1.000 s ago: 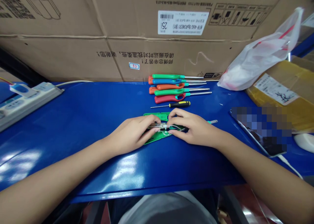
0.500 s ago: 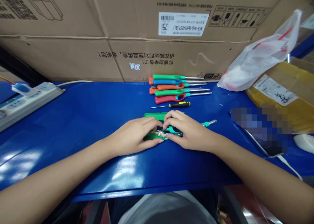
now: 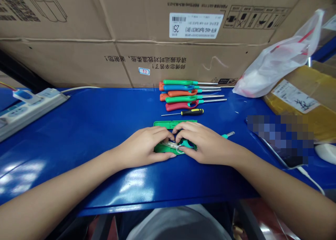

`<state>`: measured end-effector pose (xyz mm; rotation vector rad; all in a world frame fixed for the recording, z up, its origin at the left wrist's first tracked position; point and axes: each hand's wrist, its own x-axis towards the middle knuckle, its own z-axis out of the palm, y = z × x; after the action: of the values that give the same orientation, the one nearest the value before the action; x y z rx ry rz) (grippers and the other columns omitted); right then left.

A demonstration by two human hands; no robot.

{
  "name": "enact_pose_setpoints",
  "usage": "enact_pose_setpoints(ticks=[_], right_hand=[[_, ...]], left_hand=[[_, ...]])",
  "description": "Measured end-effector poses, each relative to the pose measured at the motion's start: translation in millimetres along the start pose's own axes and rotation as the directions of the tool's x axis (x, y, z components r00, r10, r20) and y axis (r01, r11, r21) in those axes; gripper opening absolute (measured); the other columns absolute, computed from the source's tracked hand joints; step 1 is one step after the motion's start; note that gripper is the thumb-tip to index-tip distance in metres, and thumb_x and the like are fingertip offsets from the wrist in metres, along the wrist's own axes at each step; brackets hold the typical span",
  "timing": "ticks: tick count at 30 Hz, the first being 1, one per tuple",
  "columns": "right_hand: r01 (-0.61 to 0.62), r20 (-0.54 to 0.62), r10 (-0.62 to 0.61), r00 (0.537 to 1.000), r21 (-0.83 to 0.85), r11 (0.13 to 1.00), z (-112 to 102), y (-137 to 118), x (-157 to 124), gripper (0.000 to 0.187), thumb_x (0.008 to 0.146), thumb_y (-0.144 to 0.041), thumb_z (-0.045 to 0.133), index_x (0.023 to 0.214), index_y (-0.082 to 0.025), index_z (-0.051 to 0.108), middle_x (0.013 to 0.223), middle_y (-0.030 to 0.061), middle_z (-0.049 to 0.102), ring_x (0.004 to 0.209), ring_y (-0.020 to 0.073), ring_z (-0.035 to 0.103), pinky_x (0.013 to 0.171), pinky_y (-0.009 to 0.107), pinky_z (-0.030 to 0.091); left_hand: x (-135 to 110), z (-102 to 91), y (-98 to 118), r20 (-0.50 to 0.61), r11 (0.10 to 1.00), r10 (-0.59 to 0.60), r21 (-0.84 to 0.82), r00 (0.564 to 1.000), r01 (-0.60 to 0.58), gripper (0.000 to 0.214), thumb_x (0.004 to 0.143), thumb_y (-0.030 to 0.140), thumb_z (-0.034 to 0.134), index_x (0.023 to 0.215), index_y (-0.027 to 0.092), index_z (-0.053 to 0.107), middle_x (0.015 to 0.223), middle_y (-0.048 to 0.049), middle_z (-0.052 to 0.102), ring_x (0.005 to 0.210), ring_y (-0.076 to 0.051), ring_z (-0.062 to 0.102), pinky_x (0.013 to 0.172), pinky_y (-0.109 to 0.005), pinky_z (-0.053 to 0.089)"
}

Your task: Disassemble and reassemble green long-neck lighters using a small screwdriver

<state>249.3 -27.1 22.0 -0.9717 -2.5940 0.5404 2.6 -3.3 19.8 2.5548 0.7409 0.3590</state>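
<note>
Both hands meet over a green plastic lighter body [image 3: 164, 148] lying on the blue table [image 3: 105, 128]. My left hand [image 3: 147, 145] presses its fingers down on the green shell, curled and closed on it. My right hand [image 3: 203, 142] grips the same piece from the right, fingers bent over a teal trigger part and small clear and metal innards. A metal nozzle tip [image 3: 229, 134] sticks out to the right past my right hand. A second green half shell [image 3: 165, 123] lies just behind the hands.
Behind lie several long lighters [image 3: 189, 94] with green, orange, blue and red handles, and a small black-and-yellow screwdriver [image 3: 187, 112]. A white power strip [image 3: 23, 108] sits at left, cardboard boxes [image 3: 131, 36] at the back, a plastic bag [image 3: 278, 57], a yellow parcel [image 3: 301, 96] and a phone [image 3: 283, 145] at right.
The green lighter body has been turned from tilted to nearly level. Both hands closed in tighter on it, and the nozzle tip dropped slightly lower.
</note>
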Motion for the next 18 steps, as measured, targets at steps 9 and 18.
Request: enact_pose_setpoints(ticks=[9,18], right_hand=[[0.042,-0.026,-0.048,0.999,-0.194,0.980,-2,-4,0,0.011,0.101,-0.018,0.053,0.106,-0.015,0.062,0.118,0.0130,0.067,0.112,0.0271,0.063,0.096,0.045,0.050],[-0.027,-0.093,0.008,0.996,-0.204,0.979,-10,2,2,0.012,0.103,-0.023,0.051,0.101,-0.017,0.060,0.106,0.0101,0.067,0.100,0.0249,0.060,0.089,0.041,0.047]], left_hand=[[0,-0.7,0,0.023,1.000,-0.018,0.016,1.000,0.018,0.027,0.097,0.045,0.063,0.107,0.019,0.065,0.100,-0.0046,0.070,0.093,-0.022,0.067,0.080,-0.032,0.049],[0,0.9,2,-0.001,0.999,-0.034,-0.004,0.999,0.034,0.027,0.095,0.045,0.067,0.104,0.019,0.065,0.098,-0.0037,0.072,0.092,-0.022,0.067,0.079,-0.032,0.049]])
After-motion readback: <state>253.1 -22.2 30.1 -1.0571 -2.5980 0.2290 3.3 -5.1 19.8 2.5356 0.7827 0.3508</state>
